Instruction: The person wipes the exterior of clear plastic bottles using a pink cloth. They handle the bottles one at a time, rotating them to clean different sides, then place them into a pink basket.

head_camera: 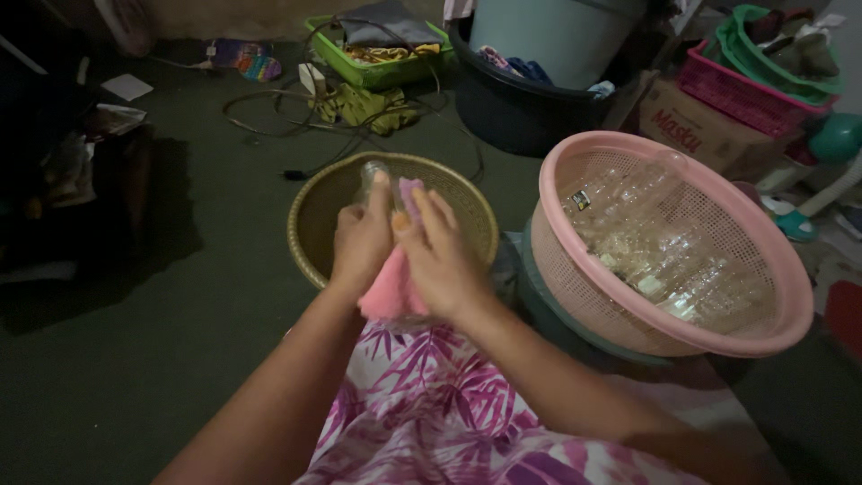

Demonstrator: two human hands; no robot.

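I have my left hand point(361, 241) clenched around a clear bottle point(373, 176), whose top pokes out just above my fingers. My right hand point(443, 254) presses a pink cloth point(393, 286) flat against it, fingers nearly straight. Both hover over a tan basket point(310, 216); a pink basket point(790, 269) of clear bottles sits to my right.

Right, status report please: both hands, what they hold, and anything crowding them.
Left hand grips clear bottle. Right hand presses pink cloth against it. Tan basket just beyond; pink basket of clear bottles to the right.
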